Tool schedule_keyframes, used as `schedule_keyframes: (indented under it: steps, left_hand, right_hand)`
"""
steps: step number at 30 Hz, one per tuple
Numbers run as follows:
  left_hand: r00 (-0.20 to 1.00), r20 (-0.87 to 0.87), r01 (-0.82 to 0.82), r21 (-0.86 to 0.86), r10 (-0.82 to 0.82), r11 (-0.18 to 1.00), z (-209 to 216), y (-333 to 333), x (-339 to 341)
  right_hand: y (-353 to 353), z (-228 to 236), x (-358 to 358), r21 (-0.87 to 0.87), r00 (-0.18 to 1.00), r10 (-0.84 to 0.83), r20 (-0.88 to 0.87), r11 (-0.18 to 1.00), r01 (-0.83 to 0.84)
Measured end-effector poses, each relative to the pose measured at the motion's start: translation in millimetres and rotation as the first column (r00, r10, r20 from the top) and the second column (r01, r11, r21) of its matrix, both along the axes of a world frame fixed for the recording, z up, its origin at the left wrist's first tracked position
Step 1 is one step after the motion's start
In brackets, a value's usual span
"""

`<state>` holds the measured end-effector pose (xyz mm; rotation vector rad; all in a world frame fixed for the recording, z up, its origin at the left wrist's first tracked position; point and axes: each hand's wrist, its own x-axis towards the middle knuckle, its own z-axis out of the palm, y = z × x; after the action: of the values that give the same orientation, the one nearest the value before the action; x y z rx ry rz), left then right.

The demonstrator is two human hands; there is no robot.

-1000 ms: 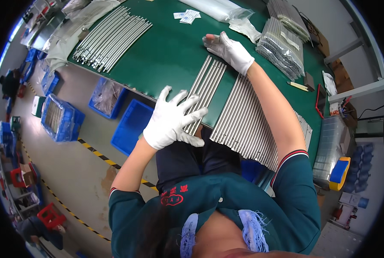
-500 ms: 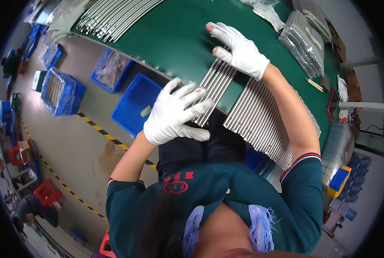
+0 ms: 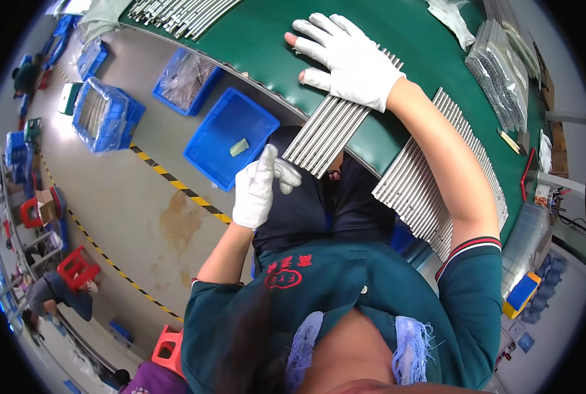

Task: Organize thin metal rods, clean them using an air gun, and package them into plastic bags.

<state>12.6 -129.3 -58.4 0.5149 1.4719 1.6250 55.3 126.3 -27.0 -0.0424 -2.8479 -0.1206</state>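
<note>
The head view looks steeply down from your own head, with a wide fisheye spread that is ringed in black and bends straight edges toward its rim. Nearest comes your dark green polo shirt (image 3: 329, 276), filling the bottom centre; your gloved left hand (image 3: 255, 192) and gloved right hand (image 3: 360, 62) show farther out, around mid-frame and above. The green workbench (image 3: 260, 43) slants across the upper right, while the grey floor (image 3: 135, 210) spreads down the left, farther below you.

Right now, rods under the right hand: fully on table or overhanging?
Overhanging: the rods under the right hand jut past the edge of the green table, near ends showing over dark trousers.
</note>
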Motion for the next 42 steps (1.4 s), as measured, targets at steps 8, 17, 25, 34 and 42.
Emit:
schedule_keyframes:
  steps: [8, 17, 25, 34, 42]
  left_hand:
    - [0.987, 0.009, 0.161, -0.023, -0.16, 0.987, 8, -2, 1]
    - [0.989, -0.093, 0.107, -0.098, -0.116, 0.989, 16, 6, 3]
    - [0.983, 0.135, 0.154, -0.227, -0.125, 0.962, -17, 19, -18]
    - [0.638, 0.414, 0.755, -0.175, -0.649, 0.631, 34, 45, -40]
    - [0.483, 0.352, 0.744, 0.319, -0.802, 0.588, 59, 50, -30]
  right_hand:
    - [-2, 6, 26, -0.021, 0.997, 0.007, 0.075, 1.0, -0.005]
    - [-2, 11, 46, -0.02, 0.994, 0.001, 0.113, 1.0, 0.001]
    - [-6, 12, 25, -0.091, 0.997, 0.043, -0.06, 0.995, -0.048]
    - [-53, 47, 69, -0.263, 0.92, 0.28, 0.274, 0.942, -0.208]
    - [-46, 51, 67, -0.27, 0.932, 0.321, -0.169, 0.895, -0.357]
